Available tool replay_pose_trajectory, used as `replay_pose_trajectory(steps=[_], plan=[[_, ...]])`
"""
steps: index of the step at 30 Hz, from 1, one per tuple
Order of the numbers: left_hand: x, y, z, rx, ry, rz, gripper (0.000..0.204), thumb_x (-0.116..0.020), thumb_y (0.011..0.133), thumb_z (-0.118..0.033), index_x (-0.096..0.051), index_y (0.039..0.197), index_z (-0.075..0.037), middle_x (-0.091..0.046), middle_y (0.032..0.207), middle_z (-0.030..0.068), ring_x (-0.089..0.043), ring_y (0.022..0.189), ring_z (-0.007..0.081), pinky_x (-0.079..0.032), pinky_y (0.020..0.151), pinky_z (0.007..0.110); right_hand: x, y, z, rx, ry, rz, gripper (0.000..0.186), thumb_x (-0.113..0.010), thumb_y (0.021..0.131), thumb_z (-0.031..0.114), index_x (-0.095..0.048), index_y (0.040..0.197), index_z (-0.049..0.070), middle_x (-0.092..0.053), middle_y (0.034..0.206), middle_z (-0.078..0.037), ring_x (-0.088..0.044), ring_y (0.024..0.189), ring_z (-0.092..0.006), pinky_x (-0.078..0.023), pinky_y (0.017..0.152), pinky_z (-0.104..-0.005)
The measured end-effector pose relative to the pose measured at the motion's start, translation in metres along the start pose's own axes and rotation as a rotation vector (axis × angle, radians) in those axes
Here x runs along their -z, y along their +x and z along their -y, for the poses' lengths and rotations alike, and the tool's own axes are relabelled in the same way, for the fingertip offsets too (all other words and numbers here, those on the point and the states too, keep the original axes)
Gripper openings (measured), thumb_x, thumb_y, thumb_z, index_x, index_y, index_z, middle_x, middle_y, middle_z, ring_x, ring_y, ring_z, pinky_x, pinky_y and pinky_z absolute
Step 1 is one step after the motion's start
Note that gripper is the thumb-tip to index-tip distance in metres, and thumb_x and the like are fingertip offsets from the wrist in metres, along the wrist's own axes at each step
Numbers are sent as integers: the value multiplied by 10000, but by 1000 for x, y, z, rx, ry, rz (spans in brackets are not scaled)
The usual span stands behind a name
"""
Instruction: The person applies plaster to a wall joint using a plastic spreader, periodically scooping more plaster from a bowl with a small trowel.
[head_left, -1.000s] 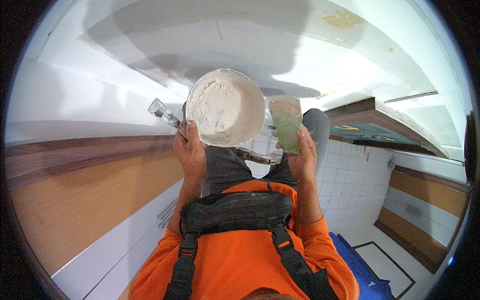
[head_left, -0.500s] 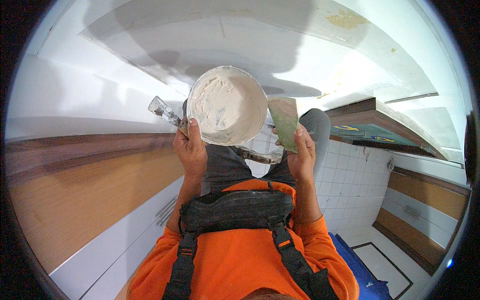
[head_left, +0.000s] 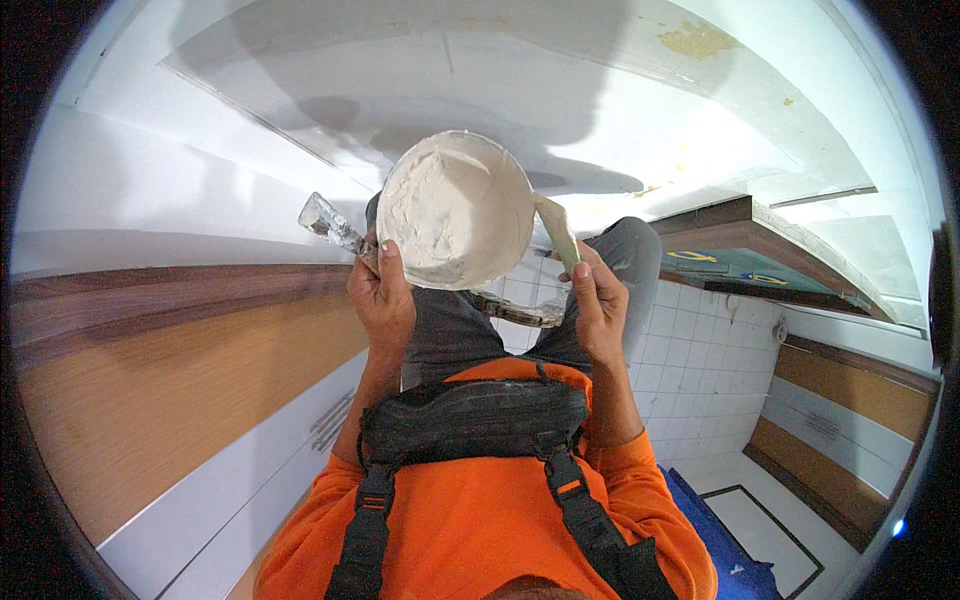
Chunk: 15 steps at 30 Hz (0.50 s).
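- Centrally, a round tub (head_left: pixel 455 215) of pale paste is held up with its open mouth toward the head camera; the paste is smeared up the inner wall, with a greyer patch low in the middle.
- At the tub's near left rim, the left hand (head_left: pixel 384 292) is clamped on it, thumb over the edge, the other fingers mostly hidden.
- Left of the tub, a paste-crusted scraper (head_left: pixel 333 224) sticks out from that same hand, its blade pointing away to the upper left; how the fingers grip its handle cannot be told.
- Just right of the tub, the right hand (head_left: pixel 598 300) is closed on a flat green spreader (head_left: pixel 557 230), pinching its lower end between thumb and fingers. The spreader is turned nearly edge-on, its upper end at the tub's right rim; whether they touch is unclear.
- Below the tub, between the knees in grey trousers (head_left: pixel 440 335), shows a dark, paste-stained curved object (head_left: pixel 520 312) over white floor tiles.
- Nearer the wearer than the tub, a black pouch (head_left: pixel 475 420) is strapped across an orange top (head_left: pixel 480 520).
- Beyond the tub rises a white curved surface (head_left: pixel 500 70); well off to its right is a brown-edged panel (head_left: pixel 760 250) with yellow marks.
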<state>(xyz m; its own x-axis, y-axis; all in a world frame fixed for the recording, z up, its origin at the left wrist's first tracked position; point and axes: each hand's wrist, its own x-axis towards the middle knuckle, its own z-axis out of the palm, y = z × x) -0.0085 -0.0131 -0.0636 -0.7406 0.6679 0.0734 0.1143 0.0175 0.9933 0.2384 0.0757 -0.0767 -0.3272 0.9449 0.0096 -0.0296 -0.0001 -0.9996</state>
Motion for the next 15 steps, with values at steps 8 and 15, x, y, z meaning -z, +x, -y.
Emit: replay_pose_trajectory(steps=[8,15], plan=[[-2,-2,-12,6,165,-68,329,-531,1027,-143,-589,1244,97,-686,1108,161,-630,1000,162,-496,863,294,-12,3,6,86,-124,-38,316,-539,1033,150,-640,1279,-21,-640,1293,-168,-565,1239,-253,-386,1085,-372],[-1,-3,-9,25,87,-89,314,-514,1023,-131,-599,1215,103,-688,1098,156,-628,1001,168,-493,878,312,-17,4,6,88,-102,-25,324,-553,1028,155,-639,1290,-16,-647,1290,-170,-561,1249,-262,-378,1094,-378]])
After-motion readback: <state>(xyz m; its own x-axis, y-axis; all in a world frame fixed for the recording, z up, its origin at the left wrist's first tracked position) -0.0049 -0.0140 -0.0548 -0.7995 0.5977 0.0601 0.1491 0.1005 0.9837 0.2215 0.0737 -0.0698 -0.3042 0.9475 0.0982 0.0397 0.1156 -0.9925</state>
